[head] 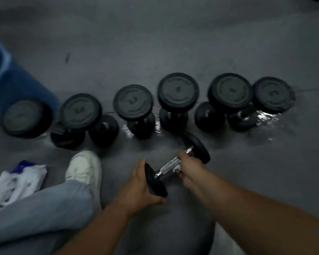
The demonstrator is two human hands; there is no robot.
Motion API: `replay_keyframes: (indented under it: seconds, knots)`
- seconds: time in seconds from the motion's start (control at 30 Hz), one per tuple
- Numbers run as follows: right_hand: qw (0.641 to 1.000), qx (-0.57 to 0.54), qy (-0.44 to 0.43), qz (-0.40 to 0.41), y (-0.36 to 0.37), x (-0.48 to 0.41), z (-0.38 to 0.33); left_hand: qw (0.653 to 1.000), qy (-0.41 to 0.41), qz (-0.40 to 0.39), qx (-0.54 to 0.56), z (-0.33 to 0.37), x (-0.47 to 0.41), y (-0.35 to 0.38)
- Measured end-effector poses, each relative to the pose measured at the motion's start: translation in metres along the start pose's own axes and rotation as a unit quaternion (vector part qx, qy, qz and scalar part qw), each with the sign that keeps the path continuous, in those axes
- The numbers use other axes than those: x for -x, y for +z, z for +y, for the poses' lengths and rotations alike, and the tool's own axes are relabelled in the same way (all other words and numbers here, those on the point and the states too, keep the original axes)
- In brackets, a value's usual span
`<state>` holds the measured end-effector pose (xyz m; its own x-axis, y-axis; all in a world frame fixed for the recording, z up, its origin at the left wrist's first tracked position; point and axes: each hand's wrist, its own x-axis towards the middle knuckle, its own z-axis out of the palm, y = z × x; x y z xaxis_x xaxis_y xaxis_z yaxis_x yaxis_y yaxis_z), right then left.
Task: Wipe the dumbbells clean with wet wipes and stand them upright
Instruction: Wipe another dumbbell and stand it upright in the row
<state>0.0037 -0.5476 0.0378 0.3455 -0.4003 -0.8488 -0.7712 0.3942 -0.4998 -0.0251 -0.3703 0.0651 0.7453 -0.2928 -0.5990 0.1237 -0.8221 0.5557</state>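
Note:
A small black dumbbell (168, 165) with a chrome handle lies tilted just above the grey floor in front of me. My left hand (140, 183) grips its near black end plate. My right hand (187, 166) is curled round the chrome handle, with a bit of white wet wipe (177, 170) showing under its fingers. Behind it, several black dumbbells (178, 92) stand upright in a row across the floor.
A blue bin (9, 76) stands at the far left. A white and blue pack of wipes (18, 179) lies on the floor at the lower left, beside my white shoe (84, 167) and jeans leg. Wet, shiny floor patches (265, 120) show near the right dumbbells.

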Motion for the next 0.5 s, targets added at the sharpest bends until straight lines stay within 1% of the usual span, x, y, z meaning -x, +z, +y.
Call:
replay_keyframes:
  seconds: [0.07, 0.13, 0.2, 0.27, 0.3, 0.33, 0.37, 0.4, 0.43, 0.5]
  knots:
    - [0.997, -0.059, 0.043, 0.001, 0.026, 0.008, 0.012, 0.999, 0.001, 0.008, -0.049, -0.018, -0.007, -0.019]
    - [0.988, -0.129, 0.080, -0.022, 0.033, 0.018, 0.027, 0.996, 0.012, 0.005, -0.091, -0.029, -0.013, -0.029]
    - [0.975, -0.187, 0.095, -0.076, 0.029, 0.033, 0.044, 0.995, 0.026, 0.002, -0.100, -0.032, -0.019, -0.032]
    - [0.967, -0.187, 0.104, -0.137, 0.024, 0.052, 0.063, 0.994, 0.035, -0.008, -0.106, -0.032, -0.023, -0.034]
    - [0.973, -0.153, 0.097, -0.140, 0.022, 0.059, 0.071, 0.993, 0.033, -0.012, -0.111, -0.032, -0.025, -0.036]
    - [0.985, -0.099, 0.069, -0.126, 0.020, 0.064, 0.078, 0.992, 0.028, -0.015, -0.121, -0.032, -0.026, -0.038]
    - [0.994, -0.030, 0.026, -0.102, 0.018, 0.066, 0.081, 0.991, 0.024, -0.017, -0.130, -0.031, -0.026, -0.039]
    - [0.995, 0.049, -0.032, -0.082, 0.018, 0.065, 0.081, 0.990, 0.021, -0.016, -0.142, -0.030, -0.027, -0.040]
    - [0.985, 0.122, -0.095, -0.071, 0.020, 0.063, 0.077, 0.987, 0.018, -0.013, -0.158, -0.030, -0.028, -0.041]
    - [0.945, 0.235, -0.218, -0.063, 0.029, 0.058, 0.067, 0.981, 0.010, -0.005, -0.193, -0.030, -0.029, -0.040]
